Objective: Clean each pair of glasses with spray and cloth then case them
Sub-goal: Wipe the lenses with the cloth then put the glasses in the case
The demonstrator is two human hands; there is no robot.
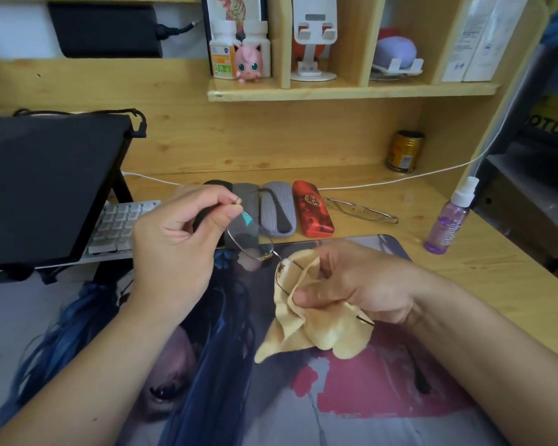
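Glasses (pixel 255 243) pinched by left hand (pixel 174 239); right hand (pixel 351 284) clamps cloth (pixel 313 323), hiding lens.

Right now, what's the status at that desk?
Left hand pinches the glasses at one end. Right hand rubs the other lens with the cloth. Second pair waits beside the red case. Nothing blocking.

At two o'clock from my hands, white capitals "OTUS" run across a dark box (pixel 551 130) cut off by the frame edge. At twelve o'clock, the red glasses case (pixel 313 209) carries a round emblem whose characters I cannot read. Labels on the spray bottle (pixel 448 220), the can (pixel 404 151) and the pill bottle (pixel 223 56) blur beyond reading.
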